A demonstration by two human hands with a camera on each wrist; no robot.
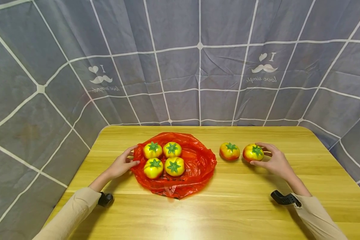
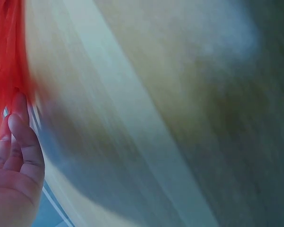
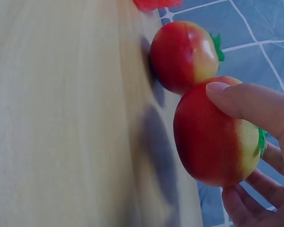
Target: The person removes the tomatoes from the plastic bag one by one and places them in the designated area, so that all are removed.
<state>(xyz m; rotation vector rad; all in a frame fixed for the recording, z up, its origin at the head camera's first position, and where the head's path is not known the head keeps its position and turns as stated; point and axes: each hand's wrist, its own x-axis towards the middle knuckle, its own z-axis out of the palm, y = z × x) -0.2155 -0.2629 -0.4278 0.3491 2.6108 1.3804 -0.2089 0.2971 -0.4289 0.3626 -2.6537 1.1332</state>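
A crumpled red plastic bag (image 1: 198, 166) lies spread on the table, with several yellow-red toy tomatoes (image 1: 174, 166) with green star-shaped tops grouped on its left part. My left hand (image 1: 121, 164) holds the bag's left edge, thumb and fingers at the plastic; in the left wrist view the fingertips meet the red film (image 2: 7, 52). On the right, my right hand (image 1: 274, 159) grips one tomato (image 1: 253, 152) from its right side, thumb in front and fingers behind. The right wrist view shows that tomato (image 3: 212, 135) slightly off the wood. Another tomato (image 1: 229, 151) sits just left of it.
The wooden table (image 1: 228, 210) reaches back to a grey curtain (image 1: 180, 73) with white grid lines. A black strap band (image 1: 285, 198) is on my right wrist and another (image 1: 105, 199) on my left.
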